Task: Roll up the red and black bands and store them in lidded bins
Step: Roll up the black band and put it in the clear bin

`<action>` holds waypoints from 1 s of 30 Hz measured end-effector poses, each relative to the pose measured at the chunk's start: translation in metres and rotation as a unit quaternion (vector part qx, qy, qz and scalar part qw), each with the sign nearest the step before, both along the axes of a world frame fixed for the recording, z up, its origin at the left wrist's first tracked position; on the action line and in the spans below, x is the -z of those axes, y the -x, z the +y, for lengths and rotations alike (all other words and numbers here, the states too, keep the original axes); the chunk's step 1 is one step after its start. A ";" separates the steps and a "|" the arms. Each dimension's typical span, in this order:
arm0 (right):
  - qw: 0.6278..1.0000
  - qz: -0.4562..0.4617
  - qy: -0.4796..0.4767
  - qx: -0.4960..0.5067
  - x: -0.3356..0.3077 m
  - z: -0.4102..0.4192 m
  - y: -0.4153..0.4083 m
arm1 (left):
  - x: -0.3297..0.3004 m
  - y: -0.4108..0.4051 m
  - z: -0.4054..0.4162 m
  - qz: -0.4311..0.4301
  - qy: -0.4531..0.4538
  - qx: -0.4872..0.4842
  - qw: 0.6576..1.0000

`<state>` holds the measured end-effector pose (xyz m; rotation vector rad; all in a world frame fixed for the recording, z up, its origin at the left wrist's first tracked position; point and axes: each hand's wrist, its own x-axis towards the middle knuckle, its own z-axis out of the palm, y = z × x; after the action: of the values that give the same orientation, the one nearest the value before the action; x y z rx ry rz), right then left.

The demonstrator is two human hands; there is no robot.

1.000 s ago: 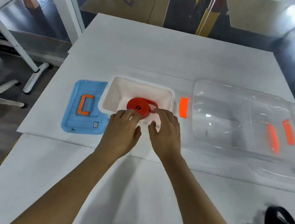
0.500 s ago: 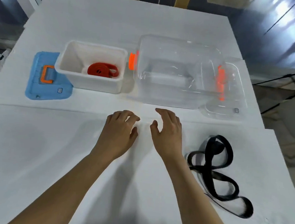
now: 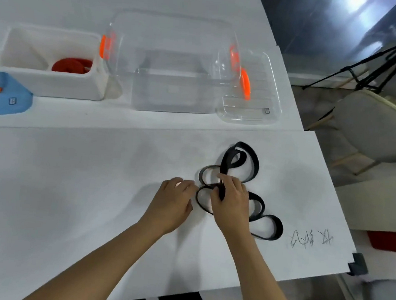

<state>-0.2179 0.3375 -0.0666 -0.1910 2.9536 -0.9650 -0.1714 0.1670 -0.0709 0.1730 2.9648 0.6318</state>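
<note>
A long black band (image 3: 226, 162) lies in loose tangled loops on the white table (image 3: 71, 187), right of centre. My right hand (image 3: 232, 201) grips it where the loops cross, thumb and fingers curled round the strip. The relaxed fingertips of my left hand (image 3: 174, 200) rest on the table at the band's left loop. Rolled into a coil, the red band (image 3: 71, 65) sits inside the open white bin (image 3: 50, 86) at the far left. Beside that bin stands an open clear bin (image 3: 173, 93) with orange latches.
A blue lid (image 3: 4, 102) with an orange handle lies left of the white bin. A clear lid (image 3: 255, 107) with an orange handle leans at the clear bin's right. Black handwriting (image 3: 310, 239) marks the table near its right edge. A chair (image 3: 372, 125) and tripod (image 3: 376, 74) stand beyond.
Both hands left the white bin, where the red coil stays, and moved back and right to the black band. My right hand now grips the band.
</note>
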 end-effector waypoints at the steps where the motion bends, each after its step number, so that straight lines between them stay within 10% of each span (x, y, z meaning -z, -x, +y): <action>1: 1.000 -0.008 -0.007 0.009 0.005 0.013 -0.004 | 0.008 -0.001 0.011 -0.010 0.005 0.018 1.000; 13: 0.977 -0.142 -0.157 -0.026 0.053 0.077 -0.033 | 0.065 -0.021 0.038 -0.111 0.079 0.073 0.988; 19: 0.991 -0.096 -0.090 0.001 0.031 0.071 -0.010 | 0.007 -0.049 0.016 -0.126 -0.099 -0.084 0.984; 30: 0.975 -0.080 0.027 0.207 -0.061 0.065 0.047 | -0.164 -0.046 -0.064 0.010 -0.416 -0.313 0.854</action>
<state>-0.2648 0.4022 -0.0052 0.4972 2.8709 -1.0382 -0.1251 0.1033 0.0932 -0.7569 2.4878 1.9482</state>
